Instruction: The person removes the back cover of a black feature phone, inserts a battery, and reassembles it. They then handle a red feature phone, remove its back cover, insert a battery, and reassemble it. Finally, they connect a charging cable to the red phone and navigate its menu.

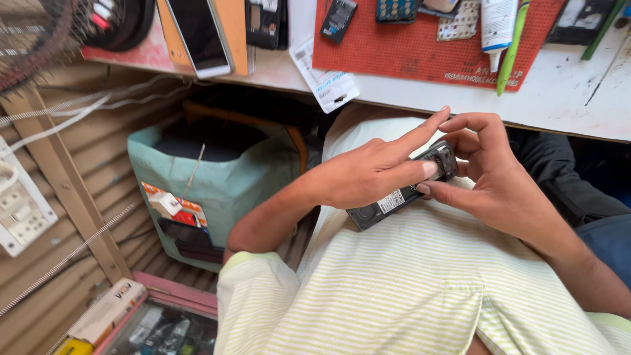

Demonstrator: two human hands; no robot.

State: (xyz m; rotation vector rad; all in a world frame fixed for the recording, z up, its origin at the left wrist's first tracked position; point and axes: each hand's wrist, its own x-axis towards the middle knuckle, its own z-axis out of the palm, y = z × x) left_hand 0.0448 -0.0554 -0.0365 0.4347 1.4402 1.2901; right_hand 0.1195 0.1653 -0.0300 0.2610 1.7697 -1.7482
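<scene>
Small dark phone (402, 191) is held over the lap, just below the worktable (565, 92) edge, back side up — cover looks already off, insides exposed at the upper end, so I'd judge opening is done and the inner work is underway. No sign of reassembly yet.

Left of the phone: left hand (368, 172) lies across its back, fingers extended, index pointing up, middle fingertip pressing near the open end. Right of the phone: right hand (490, 172) curls around the upper end, thumb and fingers pinching it. Both hands grip the phone; neither is free.

Surroundings, relative to the phone: far left, a white switch panel (23, 207) on the corrugated wall; lower left, a teal bag (220, 181) on the floor and a tray of parts (164, 329). Above left, a white smartphone (200, 33) on the worktable; directly above, a red mat (407, 52) with small parts; above right, a white tube (496, 23) and green pen (513, 49) on that mat.
</scene>
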